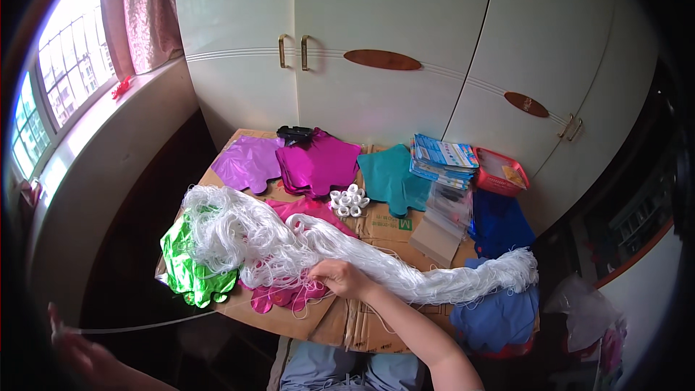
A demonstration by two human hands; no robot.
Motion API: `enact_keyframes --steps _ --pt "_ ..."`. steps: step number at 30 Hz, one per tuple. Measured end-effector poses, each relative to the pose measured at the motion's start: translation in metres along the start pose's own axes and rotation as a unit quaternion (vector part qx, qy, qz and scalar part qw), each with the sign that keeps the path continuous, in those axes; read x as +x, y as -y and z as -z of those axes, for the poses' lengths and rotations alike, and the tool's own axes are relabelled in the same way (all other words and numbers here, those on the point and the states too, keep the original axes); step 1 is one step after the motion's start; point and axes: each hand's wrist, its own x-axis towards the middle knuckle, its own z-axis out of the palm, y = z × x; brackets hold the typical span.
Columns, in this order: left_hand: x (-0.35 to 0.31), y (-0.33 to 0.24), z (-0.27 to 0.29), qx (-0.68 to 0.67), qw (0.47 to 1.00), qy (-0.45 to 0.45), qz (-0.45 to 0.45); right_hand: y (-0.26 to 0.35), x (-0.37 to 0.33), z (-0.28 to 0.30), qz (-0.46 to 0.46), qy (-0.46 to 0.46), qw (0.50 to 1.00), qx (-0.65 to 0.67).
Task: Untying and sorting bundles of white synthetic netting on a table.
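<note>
A large tangled skein of white string (376,257) stretches across the cardboard-covered table from left to right. My right hand (337,277) is at the skein's near edge, its fingers pinched on the string. Far out at the lower left, off the table, my left hand (81,353) is closed on a strand (152,326) that runs taut back toward the right hand. Under the skein lie shiny foil sheets with wavy edges: a green one (190,255), a pink one (284,297) and a greyish-blue one (499,318). A cluster of small white rings (349,201) sits just behind the string.
Purple (250,161), magenta (318,163) and teal (397,177) foil sheets line the table's back, with a black object (295,135) there. A stack of printed cards (443,159), clear packets (449,206) and a red basket (501,172) stand back right. White cabinets (391,7) rise behind.
</note>
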Motion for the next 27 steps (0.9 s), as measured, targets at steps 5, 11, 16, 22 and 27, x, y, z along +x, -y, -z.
enact_keyframes --steps 5,11,16,22,27 --pt "0.015 -0.022 -0.015 0.063 0.934 0.349 -0.051 0.013 -0.016 0.031 -0.062 -0.062 0.996 0.027" --pt "-0.003 0.003 -0.008 -0.593 0.657 0.439 0.156 0.008 -0.015 0.043 -0.047 -0.099 0.991 -0.078" --pt "-0.041 -0.046 -0.015 -0.863 0.382 0.143 0.297 0.053 -0.012 0.031 -0.012 -0.084 0.991 -0.102" --pt "-0.036 -0.064 -0.064 -0.600 0.645 0.126 0.457 0.119 -0.044 0.053 0.051 -0.089 0.995 -0.013" --pt "-0.044 -0.062 -0.077 -0.566 0.648 0.125 0.494 0.156 -0.139 0.093 -0.112 -0.134 0.956 0.235"
